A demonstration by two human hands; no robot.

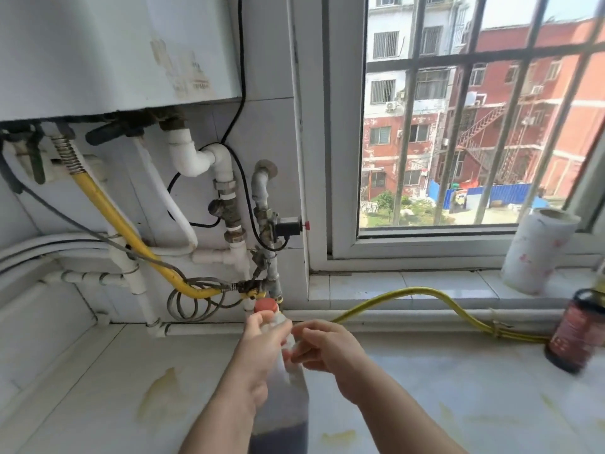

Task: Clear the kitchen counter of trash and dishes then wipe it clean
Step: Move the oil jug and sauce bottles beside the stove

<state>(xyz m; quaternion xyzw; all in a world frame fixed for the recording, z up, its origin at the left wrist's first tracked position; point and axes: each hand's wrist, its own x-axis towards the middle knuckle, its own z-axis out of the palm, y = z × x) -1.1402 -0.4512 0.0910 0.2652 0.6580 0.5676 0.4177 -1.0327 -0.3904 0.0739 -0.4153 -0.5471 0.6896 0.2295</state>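
Bottle point(289, 407), clear plastic with an orange-red cap point(265, 305), sits upright at lower centre over the counter point(98, 388); its base runs out of frame, so I cannot tell whether it rests on the surface. Dark liquid fills only the lowest visible part.

Left hand point(262, 352): fingers curled round the bottle's neck and shoulder just under the cap, gripping it.

Right hand point(330, 353): fingers curled, fingertips at the bottle's right side, touching or nearly so. Cannot tell whether they pinch it or merely meet it.

Counter: pale, with yellowish stains point(160, 385) left of the bottle and more along the right front.

Dark jar point(573, 335) with red label stands at the counter's far right, blurred, well apart from the hands. Paper roll point(537, 250) stands tilted on the tiled sill above the jar.

Yellow hose point(409, 294) arcs along the sill's edge from behind the bottle toward the jar. White water heater point(114, 50) hangs on the wall at upper left, pipes point(226, 178) beneath it. Barred window point(474, 126) at right.
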